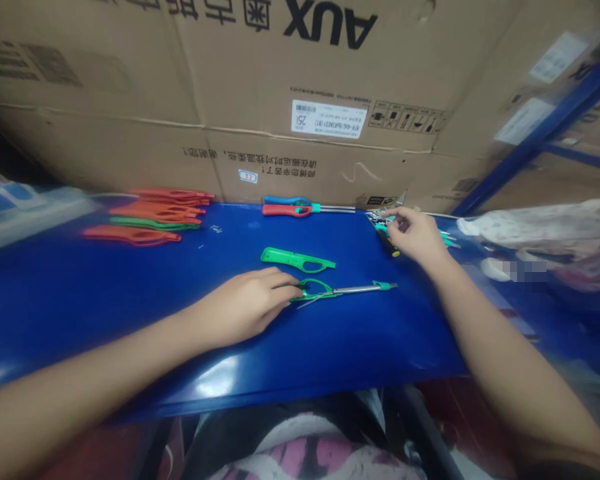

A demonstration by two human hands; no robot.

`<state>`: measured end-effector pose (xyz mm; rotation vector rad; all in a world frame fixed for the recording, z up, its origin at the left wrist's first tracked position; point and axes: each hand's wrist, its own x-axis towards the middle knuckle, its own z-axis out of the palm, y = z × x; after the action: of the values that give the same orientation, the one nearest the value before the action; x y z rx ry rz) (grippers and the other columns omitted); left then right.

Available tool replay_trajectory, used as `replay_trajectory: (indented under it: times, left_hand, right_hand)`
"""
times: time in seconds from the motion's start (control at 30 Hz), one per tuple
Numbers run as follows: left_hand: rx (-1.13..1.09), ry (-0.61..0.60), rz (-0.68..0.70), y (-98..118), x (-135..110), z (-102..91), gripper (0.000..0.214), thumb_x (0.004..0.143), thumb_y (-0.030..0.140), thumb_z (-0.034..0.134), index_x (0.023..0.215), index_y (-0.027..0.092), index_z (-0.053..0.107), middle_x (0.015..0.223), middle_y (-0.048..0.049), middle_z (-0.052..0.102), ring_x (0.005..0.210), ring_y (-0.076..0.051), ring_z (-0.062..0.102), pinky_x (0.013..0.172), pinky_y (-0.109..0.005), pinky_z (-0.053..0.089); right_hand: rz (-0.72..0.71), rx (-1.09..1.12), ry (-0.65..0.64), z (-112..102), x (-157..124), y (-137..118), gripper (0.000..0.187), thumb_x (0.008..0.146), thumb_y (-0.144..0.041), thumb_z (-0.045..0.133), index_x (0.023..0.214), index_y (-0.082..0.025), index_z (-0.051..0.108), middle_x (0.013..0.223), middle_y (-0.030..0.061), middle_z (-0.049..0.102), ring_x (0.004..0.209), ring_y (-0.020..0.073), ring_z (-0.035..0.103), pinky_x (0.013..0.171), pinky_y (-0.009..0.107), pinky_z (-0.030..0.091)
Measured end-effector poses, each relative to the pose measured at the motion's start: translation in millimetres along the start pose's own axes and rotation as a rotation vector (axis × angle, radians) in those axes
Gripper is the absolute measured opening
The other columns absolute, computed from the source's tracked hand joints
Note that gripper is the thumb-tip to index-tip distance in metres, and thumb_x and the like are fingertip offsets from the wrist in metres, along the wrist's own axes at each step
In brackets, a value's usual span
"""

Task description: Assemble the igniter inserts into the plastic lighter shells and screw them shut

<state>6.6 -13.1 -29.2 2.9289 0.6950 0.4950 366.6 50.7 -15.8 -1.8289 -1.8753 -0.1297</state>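
My left hand (247,303) lies on the blue table (130,300), its fingers curled onto the green handle of a half-assembled lighter (340,291) with a thin metal tube pointing right. A separate green handle shell (297,259) lies just beyond it. My right hand (415,233) reaches to the far right of the table, fingers closed around a small black-and-yellow screwdriver (390,245), among a small pile of teal-tipped metal parts (447,239).
A stack of red and green handle shells (155,215) lies at the back left. A finished red-and-blue lighter (305,207) rests against big cardboard boxes (300,100) behind the table. A blue rack post (540,133) and plastic bags (545,233) stand on the right.
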Motion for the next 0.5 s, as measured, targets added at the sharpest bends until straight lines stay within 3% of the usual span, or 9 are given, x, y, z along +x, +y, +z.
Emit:
replay_trajectory:
  times: [0.1,0.23,0.5]
  left_hand:
    - [0.018,0.006,0.000,-2,0,0.3,0.027,0.101,0.021,0.048,0.117,0.021,0.070,0.120,-0.0077,0.072,0.107,-0.022,0.069,0.094,-0.039,0.058]
    - [0.032,-0.017,0.005,-6,0,-0.3,0.028,0.102,0.025,0.046,0.120,0.022,0.069,0.122,-0.0061,0.072,0.109,-0.023,0.070,0.093,-0.040,0.058]
    - [0.003,-0.042,-0.044,-9,-3,-0.7,0.029,0.100,0.025,0.053,0.126,0.021,0.066,0.123,-0.0067,0.073,0.106,-0.022,0.072,0.092,-0.036,0.059]
  right_hand:
    - [0.090,-0.249,-0.141,-1,7,20,0.026,0.081,-0.018,0.060,0.103,-0.018,0.072,0.106,0.0124,0.066,0.095,0.0261,0.063,0.080,0.033,0.048]
    - [0.133,-0.321,-0.284,1,9,35,0.025,0.082,-0.020,0.064,0.106,-0.019,0.071,0.108,0.0120,0.065,0.096,0.0256,0.062,0.081,0.034,0.047]
    - [0.182,-0.229,-0.276,1,9,33,0.004,0.080,-0.014,0.062,0.080,-0.017,0.065,0.100,0.0138,0.066,0.093,0.0267,0.063,0.083,0.036,0.047]
